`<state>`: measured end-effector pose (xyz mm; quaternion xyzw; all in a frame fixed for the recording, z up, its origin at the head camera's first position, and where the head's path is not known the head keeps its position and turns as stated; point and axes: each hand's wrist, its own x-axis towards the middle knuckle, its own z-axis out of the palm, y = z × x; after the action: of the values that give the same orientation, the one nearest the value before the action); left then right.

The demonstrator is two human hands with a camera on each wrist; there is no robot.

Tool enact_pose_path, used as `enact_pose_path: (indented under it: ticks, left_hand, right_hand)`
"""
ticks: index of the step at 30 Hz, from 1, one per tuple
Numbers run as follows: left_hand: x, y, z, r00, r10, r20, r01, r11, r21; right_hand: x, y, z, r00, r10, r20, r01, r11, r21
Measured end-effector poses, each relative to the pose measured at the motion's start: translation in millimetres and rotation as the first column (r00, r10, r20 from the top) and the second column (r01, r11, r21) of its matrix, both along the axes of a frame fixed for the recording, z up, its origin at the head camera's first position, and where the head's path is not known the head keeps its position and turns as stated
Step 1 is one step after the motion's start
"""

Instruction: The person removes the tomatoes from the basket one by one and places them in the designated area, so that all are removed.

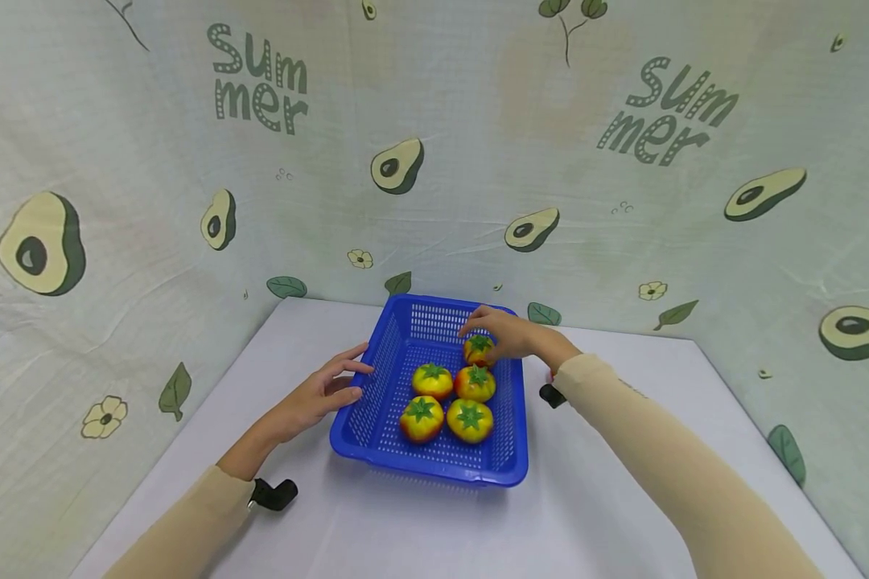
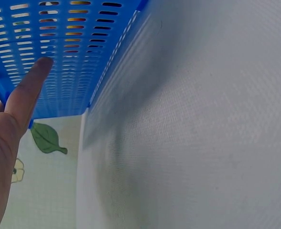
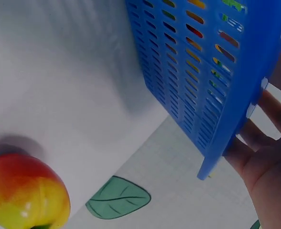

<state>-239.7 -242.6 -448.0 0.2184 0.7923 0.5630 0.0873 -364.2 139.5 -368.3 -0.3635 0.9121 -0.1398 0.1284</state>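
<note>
A blue basket point(image 1: 380, 460) with slotted walls holds several yellow-red tomatoes with green star-shaped tops, among them the front-left tomato point(image 1: 421, 421). My left hand point(image 1: 317, 400) rests at the basket's left rim, its fingers fairly straight; one finger point(image 2: 29, 90) lies along the outside of the slotted wall in the left wrist view. My right hand point(image 1: 505, 331) reaches over the right rim and holds the far-right tomato point(image 1: 477, 347) between fingers and thumb. In the right wrist view the basket wall point(image 3: 198, 81) hides most of that grip.
Outside the basket, a red-yellow fruit point(image 3: 28, 193) sits on the white table point(image 1: 615, 458) to the right, mostly behind the right forearm in the head view. A cloth point(image 1: 463, 96) printed with avocados surrounds the table at the back and sides.
</note>
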Motion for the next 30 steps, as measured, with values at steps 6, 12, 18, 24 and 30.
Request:
enact_pose_path:
  ticks: [6, 12, 18, 24, 30]
  left_hand:
    - [0.6, 0.0, 0.7, 1.0, -0.005, 0.006, 0.004, 1.0, 0.011]
    - [-0.1, -0.5, -0.4, 1.0, -0.012, 0.0, 0.012, 1.0, 0.01]
    - [-1.1, -1.9, -2.6, 1.0, -0.008, -0.003, 0.008, 1.0, 0.006]
    - [-1.8, -2.8, -4.1, 1.0, -0.012, -0.003, 0.012, 1.0, 0.005]
    - [-1.3, -2.6, -3.0, 1.0, -0.01, -0.012, 0.01, 1.0, 0.003]
  right_hand:
    - [-0.7, -3.8, -2.9, 0.999, 0.049, -0.009, -0.048, 0.998, 0.048]
    - [-3.6, -4.1, -4.9, 0.996, 0.088, -0.028, -0.086, 0.993, 0.081]
    - [-8.9, -5.4, -8.9, 0.993, 0.113, -0.044, -0.108, 0.989, 0.106]
    - [-11.3, -8.2, -15.9, 0.993, 0.107, -0.05, -0.099, 0.986, 0.132]
    - [-8.8, -10.2, -19.9, 0.994, 0.09, -0.059, -0.081, 0.985, 0.152]
